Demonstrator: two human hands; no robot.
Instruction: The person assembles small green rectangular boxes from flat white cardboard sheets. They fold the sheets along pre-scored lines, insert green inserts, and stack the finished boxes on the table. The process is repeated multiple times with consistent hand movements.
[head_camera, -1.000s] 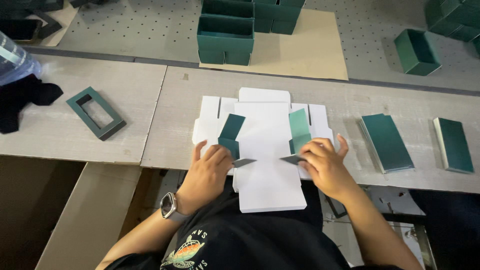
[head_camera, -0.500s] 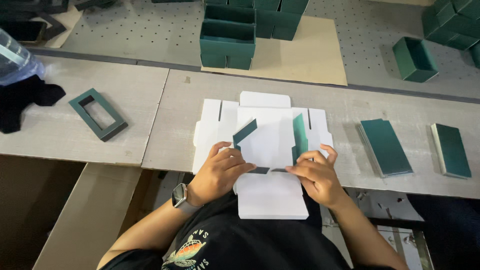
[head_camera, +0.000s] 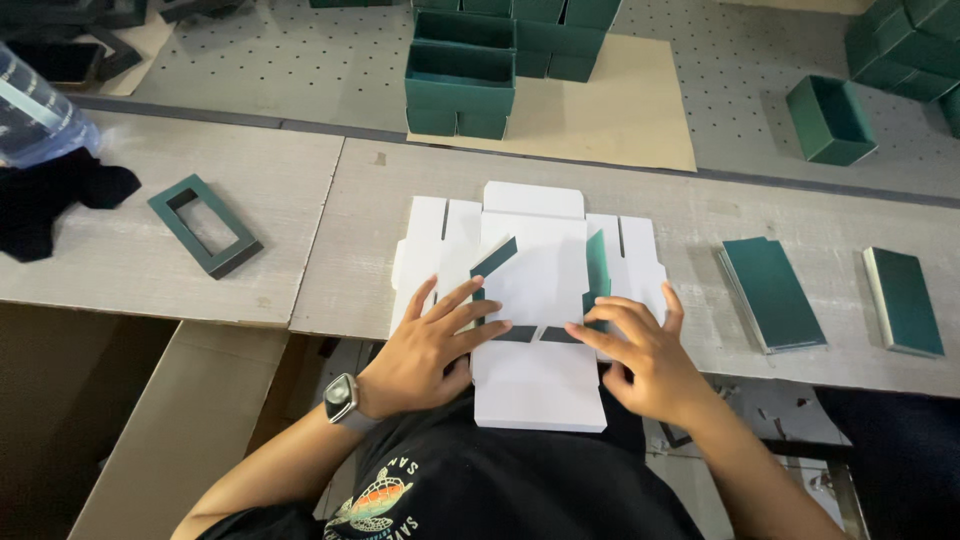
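Grey wooden boards are forming the workbench (head_camera: 720, 215), and a perforated grey surface with a tan cardboard sheet (head_camera: 640, 110) is lying beyond it. A flat white die-cut box blank (head_camera: 535, 270) is lying at the near edge of the bench, its lower flap hanging over the edge toward the person. Green flaps (head_camera: 597, 265) on it are standing up, one tilted on the left and one nearly upright on the right. The left hand (head_camera: 430, 345), with a watch on its wrist, is pressing down on the blank with fingers spread flat, gripping nothing. The right hand (head_camera: 645, 355) is likewise lying open, its fingertips resting on a green strip (head_camera: 545, 334) that is running across the blank between the two hands. A green rectangular frame (head_camera: 205, 225) is sitting well to the left, near a black cloth (head_camera: 50, 205). Two flat green pieces (head_camera: 775, 292) are lying to the right of the blank. Stacked green boxes (head_camera: 465, 85) are standing on the cardboard sheet beyond.
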